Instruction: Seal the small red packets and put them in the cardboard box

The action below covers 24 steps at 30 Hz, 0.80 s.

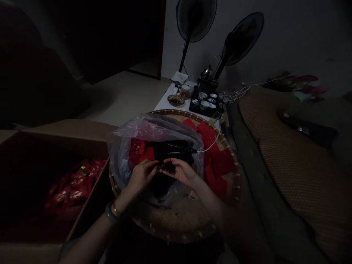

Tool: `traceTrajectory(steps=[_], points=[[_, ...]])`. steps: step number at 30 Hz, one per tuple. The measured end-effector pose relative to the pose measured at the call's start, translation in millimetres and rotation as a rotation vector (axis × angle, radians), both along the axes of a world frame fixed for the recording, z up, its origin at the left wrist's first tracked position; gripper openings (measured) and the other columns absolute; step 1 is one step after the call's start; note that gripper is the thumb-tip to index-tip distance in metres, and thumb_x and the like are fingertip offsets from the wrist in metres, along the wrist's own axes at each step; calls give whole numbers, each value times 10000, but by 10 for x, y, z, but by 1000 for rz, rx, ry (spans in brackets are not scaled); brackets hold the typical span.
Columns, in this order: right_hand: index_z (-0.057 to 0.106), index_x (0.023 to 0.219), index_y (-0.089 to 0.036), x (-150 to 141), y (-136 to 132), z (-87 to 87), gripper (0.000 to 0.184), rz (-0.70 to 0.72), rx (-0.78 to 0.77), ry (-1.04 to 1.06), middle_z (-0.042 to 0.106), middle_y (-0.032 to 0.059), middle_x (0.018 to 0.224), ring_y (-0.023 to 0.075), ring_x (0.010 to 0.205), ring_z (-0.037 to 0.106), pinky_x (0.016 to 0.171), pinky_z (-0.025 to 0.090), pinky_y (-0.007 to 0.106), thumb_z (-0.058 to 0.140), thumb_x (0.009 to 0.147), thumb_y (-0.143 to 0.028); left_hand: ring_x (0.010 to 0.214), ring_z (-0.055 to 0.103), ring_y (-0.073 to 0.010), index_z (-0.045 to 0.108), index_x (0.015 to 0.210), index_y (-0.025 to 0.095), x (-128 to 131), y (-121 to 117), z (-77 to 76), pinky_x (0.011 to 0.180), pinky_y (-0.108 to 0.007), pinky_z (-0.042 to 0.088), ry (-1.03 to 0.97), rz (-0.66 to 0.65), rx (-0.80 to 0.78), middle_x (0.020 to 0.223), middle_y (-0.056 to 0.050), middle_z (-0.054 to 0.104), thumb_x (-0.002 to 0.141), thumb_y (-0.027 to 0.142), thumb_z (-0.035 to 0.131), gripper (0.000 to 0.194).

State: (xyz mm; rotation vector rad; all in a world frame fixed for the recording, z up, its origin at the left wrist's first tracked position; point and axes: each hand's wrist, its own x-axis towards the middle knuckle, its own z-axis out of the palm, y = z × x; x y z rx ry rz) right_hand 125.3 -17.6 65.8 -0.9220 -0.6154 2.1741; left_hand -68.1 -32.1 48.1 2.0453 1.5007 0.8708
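Note:
My right hand (183,171) is cupped palm up and holds a small clump of dark dried tea leaves (169,167). My left hand (143,175), with bangles at its wrist, has thumb and fingers pinched together at the clump's left edge; what is between them is too dark to make out. Both hands are over a clear plastic bag (121,146) that lies open on a round woven tray (187,223). Dark contents fill the bag. A slim black corded device (181,150) and red packets (140,151) lie at its far side.
More red packets (220,161) cover the tray's right side. A cardboard box (90,200) with shiny red sachets (79,183) stands at left. Beyond are a white table (162,104), a black tea tray with cups (196,109) and two fans. A woven-covered seat (291,165) is at right.

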Motion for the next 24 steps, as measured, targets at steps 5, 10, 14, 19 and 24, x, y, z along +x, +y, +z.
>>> traceTrajectory(steps=[5,10,14,19,24], points=[[567,949,-120,10,-11,13,223,12,9,-24,664,66,873,141,810,659,860,499,314,449,765,-163,716,650,-156,550,1003,197,0,-2,11,618,-246,494,-71,92,-28,824,-21,682,764,190,516,242],[577,939,-126,-33,-15,117,220,29,47,-11,667,57,871,145,823,654,849,503,324,448,761,-138,642,643,-146,509,861,204,53,-25,20,567,-232,473,-32,90,-33,733,0,657,751,187,524,112],[578,931,-123,-132,-6,123,234,79,85,-62,659,44,831,132,792,649,792,520,290,467,726,-110,725,678,-163,488,1014,200,59,-21,23,598,-240,493,-83,76,-86,824,-25,702,751,172,524,267],[576,906,-145,-170,26,87,227,130,129,-184,632,10,825,108,715,636,773,519,292,540,686,-103,701,683,-174,475,1077,201,34,-9,59,602,-256,493,-69,92,-112,794,-20,714,762,188,520,319],[575,963,-179,-135,70,116,368,147,298,-344,606,-19,850,100,732,606,785,489,287,636,606,-112,643,659,-158,467,1025,194,81,-24,75,557,-232,468,-76,125,-101,743,-5,680,732,167,529,301]])
